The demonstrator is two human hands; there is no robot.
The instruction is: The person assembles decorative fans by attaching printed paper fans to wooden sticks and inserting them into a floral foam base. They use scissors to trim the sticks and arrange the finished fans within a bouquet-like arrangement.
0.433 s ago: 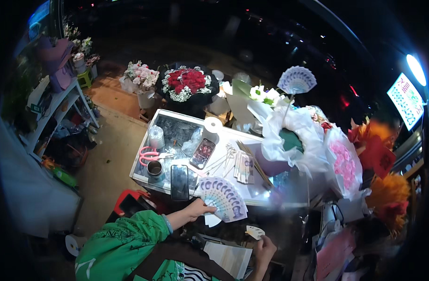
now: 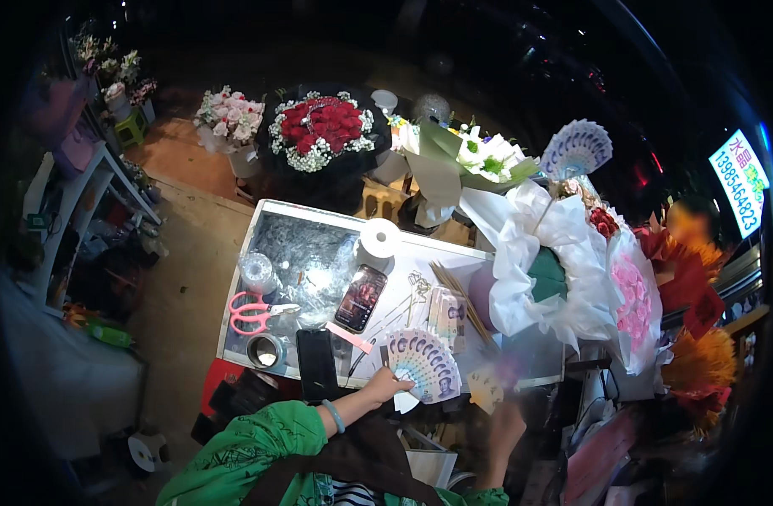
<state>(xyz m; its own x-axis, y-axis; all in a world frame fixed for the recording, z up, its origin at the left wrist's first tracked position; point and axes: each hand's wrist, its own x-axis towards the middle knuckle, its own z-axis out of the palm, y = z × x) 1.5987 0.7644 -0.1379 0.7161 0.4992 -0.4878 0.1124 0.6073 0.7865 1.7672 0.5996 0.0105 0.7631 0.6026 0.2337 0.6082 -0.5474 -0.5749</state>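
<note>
Your banknote fan [image 2: 422, 361] is just below and right of the frame's centre; your left hand [image 2: 388, 385] pinches its base, the fingers hiding the notes' lower ends. Just right, your right hand [image 2: 506, 426] pinches a cream card [image 2: 485, 389]; blur obscures the fingertips. The fan partly covers more notes [image 2: 447, 316] on the table [image 2: 277, 219]. Your green sleeve [image 2: 243, 451] is cut off at lower left.
</note>
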